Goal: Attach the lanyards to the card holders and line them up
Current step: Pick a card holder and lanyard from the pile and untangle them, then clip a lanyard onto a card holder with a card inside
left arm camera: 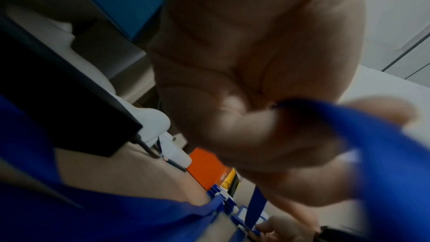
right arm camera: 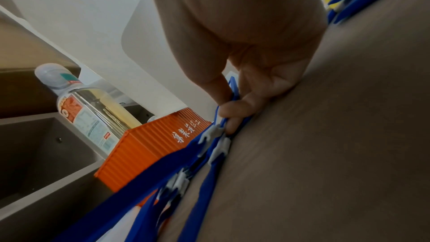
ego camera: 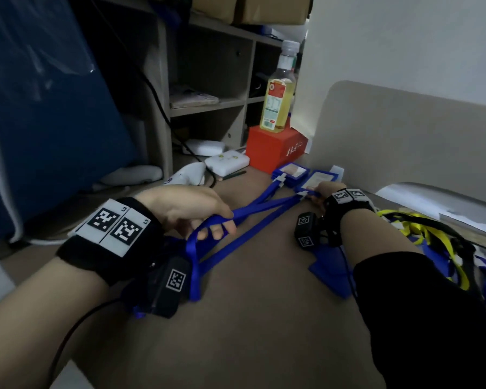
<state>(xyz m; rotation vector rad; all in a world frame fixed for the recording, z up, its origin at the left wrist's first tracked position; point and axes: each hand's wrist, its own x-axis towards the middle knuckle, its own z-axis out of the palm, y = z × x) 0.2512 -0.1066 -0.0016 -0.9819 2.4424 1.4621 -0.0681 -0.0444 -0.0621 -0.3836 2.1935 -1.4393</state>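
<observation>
Two blue card holders lie side by side at the far edge of the brown table (ego camera: 264, 318), the left card holder (ego camera: 291, 171) and the right card holder (ego camera: 319, 178). Blue lanyards (ego camera: 264, 207) run from their white clips (right arm camera: 213, 132) back toward me. My left hand (ego camera: 222, 220) grips the bunched lanyard straps (left arm camera: 384, 144) a little above the table, fingers (left arm camera: 267, 135) curled round them. My right hand (ego camera: 319, 193) pinches the near edge of the right card holder (right arm camera: 234, 87) by its clip, between thumb and forefinger (right arm camera: 239, 110).
A bottle of yellow liquid (ego camera: 279, 96) stands on an orange box (ego camera: 275, 148) just behind the card holders. White devices (ego camera: 226, 161) and a shelf unit (ego camera: 208, 105) are at the back left. A tangle of yellow and blue lanyards (ego camera: 432, 240) lies right. Another blue holder (ego camera: 330, 269) lies under my right wrist.
</observation>
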